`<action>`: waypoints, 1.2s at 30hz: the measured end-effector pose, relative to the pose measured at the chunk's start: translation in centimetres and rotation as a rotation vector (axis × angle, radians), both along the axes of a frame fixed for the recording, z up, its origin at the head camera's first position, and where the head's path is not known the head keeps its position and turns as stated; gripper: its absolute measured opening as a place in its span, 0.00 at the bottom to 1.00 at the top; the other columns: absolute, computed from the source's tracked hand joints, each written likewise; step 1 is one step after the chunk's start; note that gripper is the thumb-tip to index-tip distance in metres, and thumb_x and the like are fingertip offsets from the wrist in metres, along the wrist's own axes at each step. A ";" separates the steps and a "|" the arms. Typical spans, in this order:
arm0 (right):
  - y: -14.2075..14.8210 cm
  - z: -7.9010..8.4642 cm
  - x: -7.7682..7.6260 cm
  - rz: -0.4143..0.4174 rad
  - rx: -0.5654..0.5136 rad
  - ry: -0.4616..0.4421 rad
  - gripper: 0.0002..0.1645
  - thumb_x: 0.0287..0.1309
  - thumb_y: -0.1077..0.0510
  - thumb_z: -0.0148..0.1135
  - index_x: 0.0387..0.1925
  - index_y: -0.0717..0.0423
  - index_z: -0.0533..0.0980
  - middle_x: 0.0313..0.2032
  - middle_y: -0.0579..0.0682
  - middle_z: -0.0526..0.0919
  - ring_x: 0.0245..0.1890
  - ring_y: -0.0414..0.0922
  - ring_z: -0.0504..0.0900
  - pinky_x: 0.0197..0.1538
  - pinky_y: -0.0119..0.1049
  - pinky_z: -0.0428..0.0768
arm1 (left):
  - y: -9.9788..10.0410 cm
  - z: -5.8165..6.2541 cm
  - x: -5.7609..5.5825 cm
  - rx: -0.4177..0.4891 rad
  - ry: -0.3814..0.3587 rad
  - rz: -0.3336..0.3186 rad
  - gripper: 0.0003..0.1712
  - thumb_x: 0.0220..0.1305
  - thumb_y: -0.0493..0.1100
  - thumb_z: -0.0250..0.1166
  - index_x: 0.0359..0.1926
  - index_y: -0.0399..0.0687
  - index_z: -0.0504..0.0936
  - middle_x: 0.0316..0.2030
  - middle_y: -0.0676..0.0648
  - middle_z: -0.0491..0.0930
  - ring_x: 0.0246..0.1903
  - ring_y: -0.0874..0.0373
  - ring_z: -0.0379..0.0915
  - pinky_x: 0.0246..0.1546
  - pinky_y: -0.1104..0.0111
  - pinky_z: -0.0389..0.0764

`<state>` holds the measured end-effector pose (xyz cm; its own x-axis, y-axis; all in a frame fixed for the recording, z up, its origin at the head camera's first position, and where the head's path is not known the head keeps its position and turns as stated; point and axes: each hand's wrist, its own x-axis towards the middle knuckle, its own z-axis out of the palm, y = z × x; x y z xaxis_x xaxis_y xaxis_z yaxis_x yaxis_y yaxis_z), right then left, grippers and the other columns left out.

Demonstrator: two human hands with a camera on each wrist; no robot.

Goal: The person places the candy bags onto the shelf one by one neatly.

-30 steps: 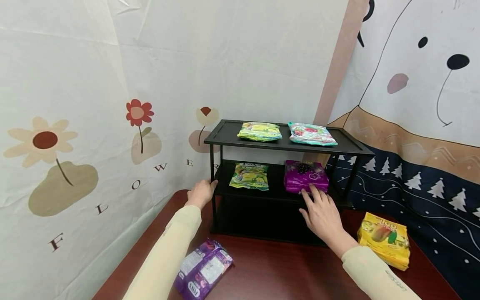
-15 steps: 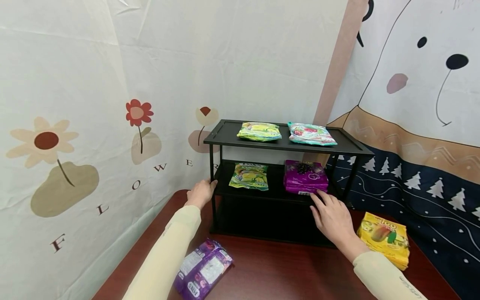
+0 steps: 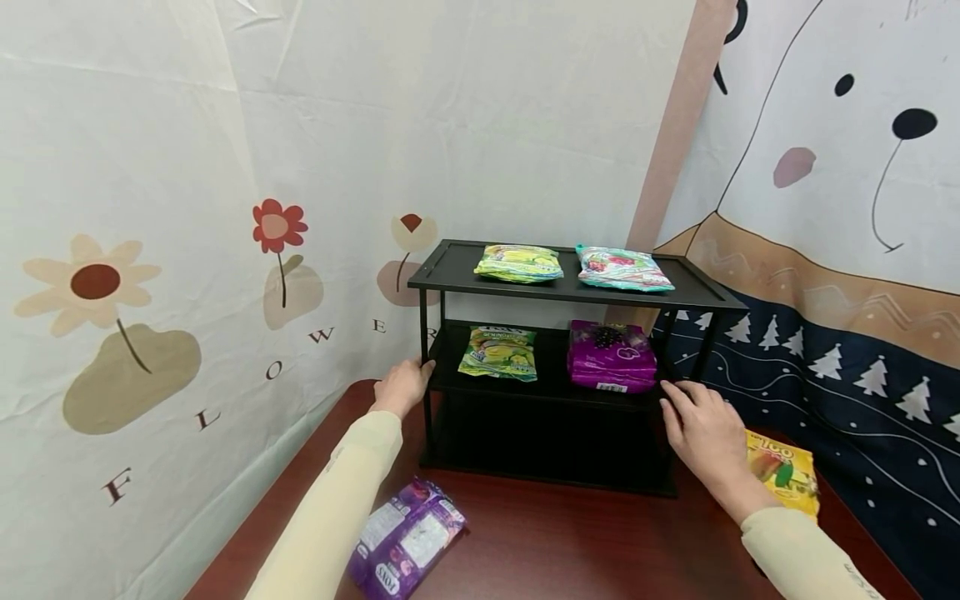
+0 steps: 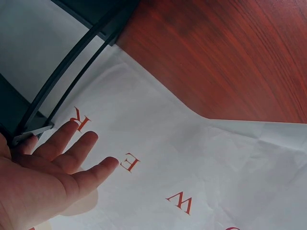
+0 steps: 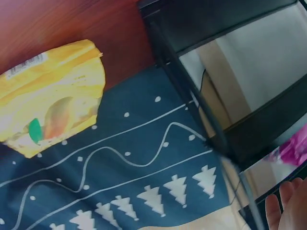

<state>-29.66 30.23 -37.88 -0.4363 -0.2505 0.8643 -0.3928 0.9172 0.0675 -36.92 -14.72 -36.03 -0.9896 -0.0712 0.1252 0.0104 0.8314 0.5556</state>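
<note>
My left hand (image 3: pixel 401 387) is at the left front post of a black three-tier rack (image 3: pixel 495 287), pinching the middle shelf's edge between thumb and index finger. Its other fingers spread loosely, as the left wrist view shows. My right hand (image 3: pixel 705 429) has its fingers extended at the right front corner of the middle shelf, just right of a purple candy bag (image 3: pixel 611 357) with blackberries on it. On that same shelf, to the left, lies a green candy bag (image 3: pixel 498 353). The top shelf carries a yellow-green candy bag (image 3: pixel 519 263) and a teal-edged one (image 3: pixel 624 269) with red berries.
A purple candy bag (image 3: pixel 408 537), printed back up, lies on the red-brown table (image 3: pixel 555 542) near my left forearm. At the right, partly behind my right hand, lies a yellow mango candy bag (image 5: pixel 57 96). Printed cloths (image 3: pixel 525 125) hang behind the rack.
My right hand has left the front of the purple bag on the middle shelf and moved right to the rack's corner, now overlapping the yellow bag. My left hand has stayed put.
</note>
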 end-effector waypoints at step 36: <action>14.9 -3.6 2.3 -0.682 -0.641 -1.116 0.43 0.71 0.41 0.37 0.60 0.83 0.60 0.50 0.80 0.65 0.47 0.69 0.69 0.48 0.58 0.74 | 0.3 0.0 0.0 -0.008 0.009 0.002 0.20 0.79 0.56 0.45 0.44 0.48 0.78 0.33 0.43 0.79 0.47 0.39 0.76 0.50 0.38 0.68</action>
